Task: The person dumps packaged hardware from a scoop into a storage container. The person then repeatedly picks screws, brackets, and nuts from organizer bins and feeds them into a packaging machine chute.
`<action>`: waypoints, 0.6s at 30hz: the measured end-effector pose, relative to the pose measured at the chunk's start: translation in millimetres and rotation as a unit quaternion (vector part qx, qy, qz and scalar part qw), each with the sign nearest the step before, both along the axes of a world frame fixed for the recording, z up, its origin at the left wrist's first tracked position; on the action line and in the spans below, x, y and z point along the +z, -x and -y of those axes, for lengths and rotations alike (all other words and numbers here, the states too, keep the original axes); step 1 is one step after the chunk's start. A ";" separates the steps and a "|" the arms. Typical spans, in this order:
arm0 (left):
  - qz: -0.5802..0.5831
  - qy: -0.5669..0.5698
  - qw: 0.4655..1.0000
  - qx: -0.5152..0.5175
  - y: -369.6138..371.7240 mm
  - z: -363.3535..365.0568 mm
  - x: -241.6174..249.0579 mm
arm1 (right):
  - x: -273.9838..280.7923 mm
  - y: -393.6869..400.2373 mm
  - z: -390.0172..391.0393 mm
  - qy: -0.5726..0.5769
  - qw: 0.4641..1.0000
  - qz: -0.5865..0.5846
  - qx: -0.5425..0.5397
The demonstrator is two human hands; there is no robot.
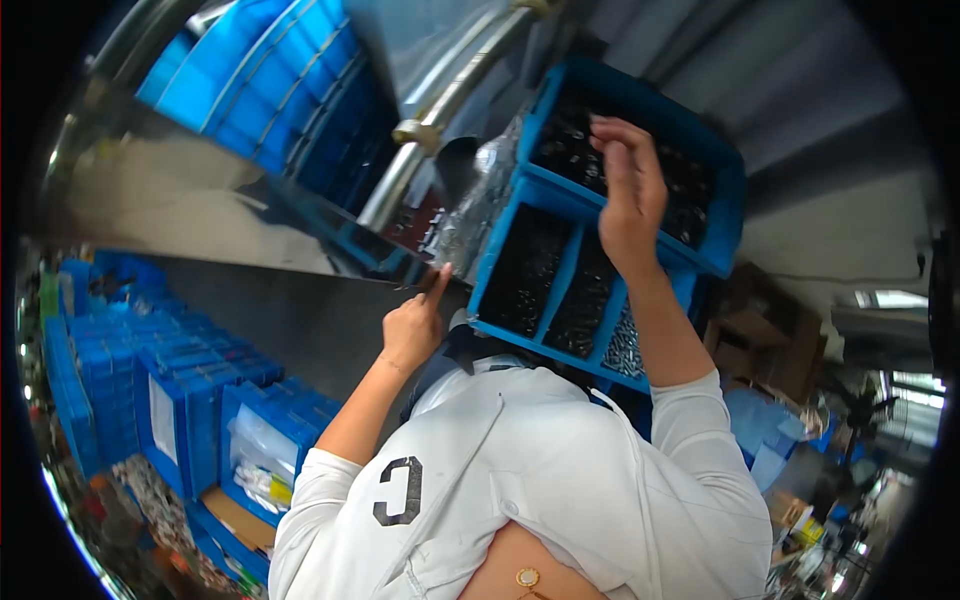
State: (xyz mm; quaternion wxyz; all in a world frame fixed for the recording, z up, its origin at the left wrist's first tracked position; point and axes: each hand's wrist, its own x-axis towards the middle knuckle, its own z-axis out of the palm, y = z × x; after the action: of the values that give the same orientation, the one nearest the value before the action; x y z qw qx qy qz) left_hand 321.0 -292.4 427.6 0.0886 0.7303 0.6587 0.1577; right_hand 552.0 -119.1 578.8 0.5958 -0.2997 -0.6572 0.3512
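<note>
My left hand [412, 328] is at the edge of the shiny metal worktop [330, 250]. Its index finger points out to that edge, beside a clear plastic bag [480, 195], while the other fingers curl in; nothing shows in it. Over a large blue bin [728, 215] of small dark parts [685, 190] hovers my right hand [635, 195]. Its fingers bend over toward the thumb, and whatever may be between them is hidden. Nearer my body, a divided blue tray [483, 300] holds dark parts [525, 265] and silvery screw-like pieces [625, 345].
A metal pipe frame [405, 175] rises from the worktop, with blue crates [290, 90] behind it. Stacked blue boxes [180, 350] stand at lower left. Cardboard boxes [765, 320] are right of the bins, and a grey curtain [800, 110] hangs beyond.
</note>
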 end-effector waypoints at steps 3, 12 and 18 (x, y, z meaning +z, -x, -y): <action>0.149 -0.032 0.988 -0.019 -4.0 -0.3 9.8 | -0.8 -66.9 36.1 0.049 0.992 0.075 -0.085; -0.004 -0.142 0.957 -0.254 -94.5 -80.9 41.0 | -128.9 -156.7 115.1 0.193 0.794 0.568 -0.097; -0.234 0.051 0.924 -0.297 -124.2 -90.0 10.7 | -140.1 -142.5 138.0 0.176 0.767 0.612 -0.073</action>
State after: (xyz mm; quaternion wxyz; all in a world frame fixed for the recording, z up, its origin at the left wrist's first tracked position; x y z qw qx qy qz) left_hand 445.1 -202.4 438.4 0.0123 0.9031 0.4208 -0.0851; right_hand 694.5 -257.2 438.7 0.0279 -0.5979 -0.7853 0.1580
